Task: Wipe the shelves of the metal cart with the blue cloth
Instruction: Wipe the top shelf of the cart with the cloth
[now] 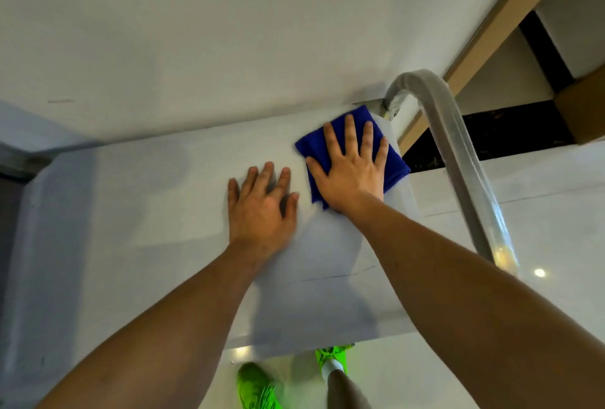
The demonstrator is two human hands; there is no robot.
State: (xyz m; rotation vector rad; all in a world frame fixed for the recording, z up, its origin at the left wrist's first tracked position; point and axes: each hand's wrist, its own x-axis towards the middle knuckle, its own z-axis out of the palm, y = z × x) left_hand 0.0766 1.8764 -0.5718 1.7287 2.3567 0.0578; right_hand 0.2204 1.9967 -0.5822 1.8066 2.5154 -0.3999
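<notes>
The metal cart's top shelf (147,212) is a pale, flat surface filling the middle of the head view. A folded blue cloth (394,163) lies at its far right corner, beside the cart's curved metal handle (458,153). My right hand (352,169) presses flat on the cloth with its fingers spread and straight. My left hand (262,205) rests flat on the bare shelf just left of the cloth, fingers straight. The lower shelves are hidden under the top one.
A white wall (229,31) rises right behind the cart. A wooden door frame (497,25) runs diagonally at the upper right. Glossy pale floor tiles (540,212) lie to the right. My feet in bright green shoes (258,385) stand at the cart's near edge.
</notes>
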